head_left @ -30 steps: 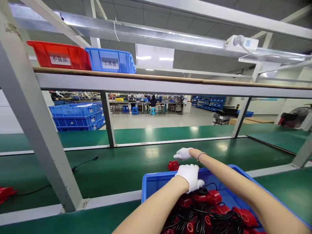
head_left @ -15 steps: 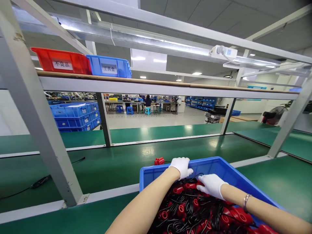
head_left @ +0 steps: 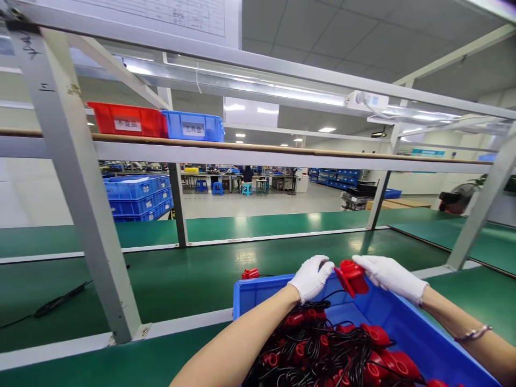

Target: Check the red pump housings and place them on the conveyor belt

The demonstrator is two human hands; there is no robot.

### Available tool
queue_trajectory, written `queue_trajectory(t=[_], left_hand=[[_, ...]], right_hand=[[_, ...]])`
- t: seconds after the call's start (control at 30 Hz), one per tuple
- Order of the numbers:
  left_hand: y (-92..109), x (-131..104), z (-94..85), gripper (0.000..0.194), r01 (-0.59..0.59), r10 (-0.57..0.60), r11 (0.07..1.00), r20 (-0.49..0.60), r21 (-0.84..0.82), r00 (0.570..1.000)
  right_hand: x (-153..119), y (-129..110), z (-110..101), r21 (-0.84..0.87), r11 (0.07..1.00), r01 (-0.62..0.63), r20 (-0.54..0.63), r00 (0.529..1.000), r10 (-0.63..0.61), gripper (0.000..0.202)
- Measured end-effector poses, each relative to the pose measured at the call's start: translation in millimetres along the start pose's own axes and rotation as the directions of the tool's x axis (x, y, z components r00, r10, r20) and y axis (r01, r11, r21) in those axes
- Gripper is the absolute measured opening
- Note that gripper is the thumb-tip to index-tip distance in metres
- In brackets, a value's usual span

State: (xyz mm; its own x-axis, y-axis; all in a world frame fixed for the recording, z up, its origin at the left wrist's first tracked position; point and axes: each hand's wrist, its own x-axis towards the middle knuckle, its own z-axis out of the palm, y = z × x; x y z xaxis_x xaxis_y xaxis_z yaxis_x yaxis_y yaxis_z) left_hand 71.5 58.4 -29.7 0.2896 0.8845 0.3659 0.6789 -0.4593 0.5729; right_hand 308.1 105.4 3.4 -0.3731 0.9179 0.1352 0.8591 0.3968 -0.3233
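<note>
In a white glove, my right hand [head_left: 389, 275] grips a red plastic part [head_left: 352, 277] above the far side of a blue bin [head_left: 262, 287]. A black cable hangs from that part toward my left hand [head_left: 312, 278], also white-gloved, whose curled fingers are just left of the part. Whether those fingers hold the cable is hidden. Inside the bin lie several red parts [head_left: 377, 334] with coiled black cables [head_left: 318, 336]. One more red part [head_left: 250, 274] rests on the green surface behind the bin's rim.
Grey posts [head_left: 86, 188] rise from the green bench [head_left: 209, 263]. Overhead, a shelf [head_left: 274, 153] carries a red box [head_left: 128, 119] and a blue box [head_left: 193, 126]. A black cable [head_left: 60, 301] lies at left. Stacked blue crates [head_left: 137, 198] stand beyond.
My right hand has risen out of the bin and moved right, bringing up a red part. My left hand has shifted slightly right. The camera view has tilted and shifted a little.
</note>
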Motion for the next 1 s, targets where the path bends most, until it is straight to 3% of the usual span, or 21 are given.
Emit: queue_trajectory(t=[0.13, 0.2, 0.3, 0.4, 0.47, 0.57, 0.63, 0.77, 0.9, 1.0], left_hand=[[19.4, -8.7, 8.2, 0.061, -0.027, 0.007, 0.926, -0.053, -0.378, 0.999], [26.6, -12.3, 11.6, 0.077, 0.020, -0.084, 0.793, -0.076, -0.609, 0.994], [32.8, -12.9, 14.1, 0.065, 0.103, -0.248, 0.650, -0.082, -0.753, 0.965], [35.2, -11.3, 13.0, 0.058, 0.134, -0.370, 0.552, -0.098, -0.823, 0.924], [36.7, -11.4, 10.6, 0.056, 0.119, -0.406, 0.511, -0.117, -0.852, 0.906], [40.2, -14.0, 6.6, 0.054, 0.045, -0.398, 0.516, -0.193, -0.856, 0.897], [43.1, -16.5, 4.3, 0.052, 0.010, -0.381, 0.532, -0.229, -0.846, 0.896], [46.8, -20.7, 1.8, 0.050, -0.038, -0.299, 0.561, -0.245, -0.827, 0.922], [46.9, -23.4, -1.6, 0.053, -0.075, -0.211, 0.489, -0.201, -0.869, 0.957], [48.3, -26.2, -7.9, 0.060, -0.063, -0.155, 0.450, -0.147, -0.891, 0.977]], right_hand=[[-12.7, -32.0, -5.6, 0.438, 0.899, -0.017, -0.096, 0.993, 0.066, 0.057], [-17.6, -49.4, 1.6, 0.561, 0.828, -0.011, -0.099, 0.992, 0.080, 0.057], [-23.6, -64.0, 10.6, 0.655, 0.755, 0.029, -0.121, 0.990, 0.066, 0.055], [-29.0, -64.6, 16.6, 0.618, 0.781, 0.091, -0.181, 0.983, 0.028, 0.050], [-33.0, -62.8, 22.3, 0.561, 0.821, 0.104, -0.146, 0.989, -0.025, 0.048], [-39.9, -65.1, 32.1, 0.513, 0.851, 0.109, -0.052, 0.994, -0.096, 0.046], [-45.0, -70.8, 35.4, 0.476, 0.873, 0.106, -0.051, 0.994, -0.094, 0.045], [-54.6, -83.9, 30.9, 0.418, 0.897, 0.144, -0.170, 0.982, -0.078, 0.043], [-61.7, -89.4, 26.1, 0.321, 0.931, 0.176, -0.299, 0.951, -0.077, 0.040], [-67.8, -90.1, 25.1, 0.142, 0.971, 0.194, -0.422, 0.899, -0.118, 0.038]])
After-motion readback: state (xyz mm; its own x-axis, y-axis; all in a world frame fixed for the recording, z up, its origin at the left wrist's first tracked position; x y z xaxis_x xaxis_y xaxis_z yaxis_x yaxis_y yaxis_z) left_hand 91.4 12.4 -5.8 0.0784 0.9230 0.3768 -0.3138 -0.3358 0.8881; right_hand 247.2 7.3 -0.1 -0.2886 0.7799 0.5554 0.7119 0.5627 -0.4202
